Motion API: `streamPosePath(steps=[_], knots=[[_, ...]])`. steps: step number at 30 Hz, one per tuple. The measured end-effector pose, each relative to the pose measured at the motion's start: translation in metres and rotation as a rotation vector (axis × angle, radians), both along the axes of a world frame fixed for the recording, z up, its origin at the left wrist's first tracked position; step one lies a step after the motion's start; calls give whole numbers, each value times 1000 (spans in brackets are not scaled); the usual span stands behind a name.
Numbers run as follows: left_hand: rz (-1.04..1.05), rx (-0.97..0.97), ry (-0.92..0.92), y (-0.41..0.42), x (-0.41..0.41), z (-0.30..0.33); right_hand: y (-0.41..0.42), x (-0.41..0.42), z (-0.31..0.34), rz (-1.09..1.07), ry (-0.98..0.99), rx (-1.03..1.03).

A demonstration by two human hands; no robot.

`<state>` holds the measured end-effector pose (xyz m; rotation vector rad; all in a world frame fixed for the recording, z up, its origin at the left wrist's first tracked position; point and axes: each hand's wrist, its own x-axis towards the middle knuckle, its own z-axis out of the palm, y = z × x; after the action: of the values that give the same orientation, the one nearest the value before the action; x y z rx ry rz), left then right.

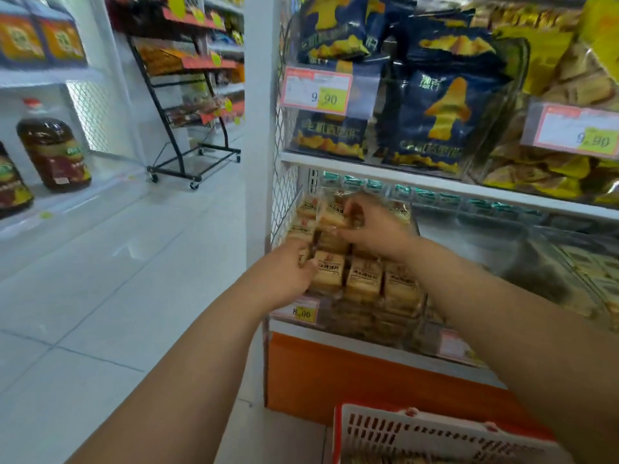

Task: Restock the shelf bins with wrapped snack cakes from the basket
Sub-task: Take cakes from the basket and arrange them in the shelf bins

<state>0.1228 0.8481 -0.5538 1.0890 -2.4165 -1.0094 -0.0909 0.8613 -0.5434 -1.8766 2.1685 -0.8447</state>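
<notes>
The right hand (371, 226) reaches into the shelf bin (395, 316) and its grip is closed on a wrapped snack cake (331, 219), thumb below and fingers curled over the top, holding it tilted above the back rows of cakes. The left hand (288, 272) comes in at the bin's left front corner; its fingers curl round the edge of a cake in the front row (330, 274), so its grip is narrow and on that packet. Both forearms stretch forward from the bottom of the view.

The bin is clear plastic and sits on the lower shelf, packed with upright rows of pale yellow cakes in see-through wrappers with brown print. A price tag reading 8.00 (303, 312) hangs on its front, just below the left hand. To the right another clear bin (569, 276) holds flatter packets, blurred.

On the shelf above stand dark blue snack bags (438, 122) and yellow bags (552, 72), each with a tag marked 9.90 (318, 90). A wire mesh panel (284, 195) closes the shelf's left end. Below the bins runs an orange base panel (351, 376).

The basket (418, 430), red with a white slotted wall, sits at the bottom edge, well below the bin. Across the tiled floor (117, 262) stand a black wheeled rack (187, 105) and a white shelf with bottles of oil (53, 152).
</notes>
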Motion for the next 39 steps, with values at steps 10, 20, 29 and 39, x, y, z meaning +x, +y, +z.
streamPosePath(steps=[10, 20, 29, 39], knots=[[44, -27, -77, -12, -2, -1, -98, -12, -18, -123, -54, -54], [31, -60, -85, -12, -3, -2, -107, -15, -25, -144, 229, 46], [-3, -41, -71, -10, 1, 0, -110, -14, -26, -144, 351, 108], [-7, -82, -125, -7, -4, -2, -99, -12, -25, -166, 331, 133]])
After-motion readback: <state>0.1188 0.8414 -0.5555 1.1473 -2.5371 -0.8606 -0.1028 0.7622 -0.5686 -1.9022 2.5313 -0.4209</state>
